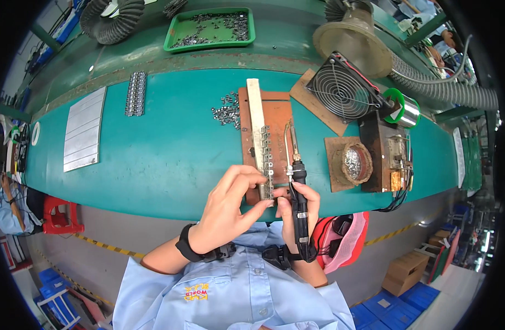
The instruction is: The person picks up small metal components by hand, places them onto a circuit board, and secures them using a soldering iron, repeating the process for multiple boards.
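Observation:
A long narrow bar lies lengthwise on a reddish-brown board. Along its right side runs a strip of small metal parts. My left hand grips the near end of this strip between thumb and fingers. My right hand is closed around a black soldering iron with a thin tube along its shaft. The iron stands nearly upright in the view, its tip pointing away from me over the board. Some right fingertips touch or nearly touch the strip's near end; exact contact is unclear.
Loose metal parts lie left of the board. To the right are a fan, a solder spool, a round pot and a dark control box. Farther off sit a green tray and a filled strip.

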Available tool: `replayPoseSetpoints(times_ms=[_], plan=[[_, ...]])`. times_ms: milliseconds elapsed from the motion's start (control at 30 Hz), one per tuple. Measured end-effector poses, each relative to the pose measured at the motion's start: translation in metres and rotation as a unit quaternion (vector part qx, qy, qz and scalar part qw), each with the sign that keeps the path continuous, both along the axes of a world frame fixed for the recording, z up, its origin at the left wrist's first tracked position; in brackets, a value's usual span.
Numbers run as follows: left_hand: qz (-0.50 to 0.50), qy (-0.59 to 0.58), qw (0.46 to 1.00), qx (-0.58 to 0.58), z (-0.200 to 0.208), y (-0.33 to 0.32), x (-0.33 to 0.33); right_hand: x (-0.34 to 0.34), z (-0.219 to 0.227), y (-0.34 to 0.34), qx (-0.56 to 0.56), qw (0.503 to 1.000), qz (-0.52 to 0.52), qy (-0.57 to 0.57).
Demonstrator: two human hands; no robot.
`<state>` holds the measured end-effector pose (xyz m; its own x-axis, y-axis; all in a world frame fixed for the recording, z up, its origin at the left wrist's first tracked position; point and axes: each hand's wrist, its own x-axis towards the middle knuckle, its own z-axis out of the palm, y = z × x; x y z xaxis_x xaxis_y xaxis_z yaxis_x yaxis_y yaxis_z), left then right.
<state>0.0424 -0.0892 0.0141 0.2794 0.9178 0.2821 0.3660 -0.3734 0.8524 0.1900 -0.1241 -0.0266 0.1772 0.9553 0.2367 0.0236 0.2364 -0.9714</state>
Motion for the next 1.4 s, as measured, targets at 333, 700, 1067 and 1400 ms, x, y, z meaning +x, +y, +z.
replayPoseSetpoints(times_ms=[333, 700, 1067, 1400], plan=[[0.031, -0.083, 0.996, -0.028, 0.020, 0.014, 0.004, 0.005, 0.003, -0.002, 0.012, 0.999, 0.012, 0.044], [0.028, -0.165, 0.981, -0.101, 0.032, 0.027, 0.009, 0.006, 0.004, -0.004, 0.019, 0.998, 0.005, 0.060], [0.003, -0.201, 0.975, -0.092, 0.036, 0.021, -0.007, 0.004, 0.006, -0.008, 0.003, 0.999, 0.009, 0.053], [0.116, 0.097, 0.981, 0.118, 0.034, 0.087, -0.129, 0.003, 0.009, -0.005, 0.006, 0.999, 0.007, 0.044]])
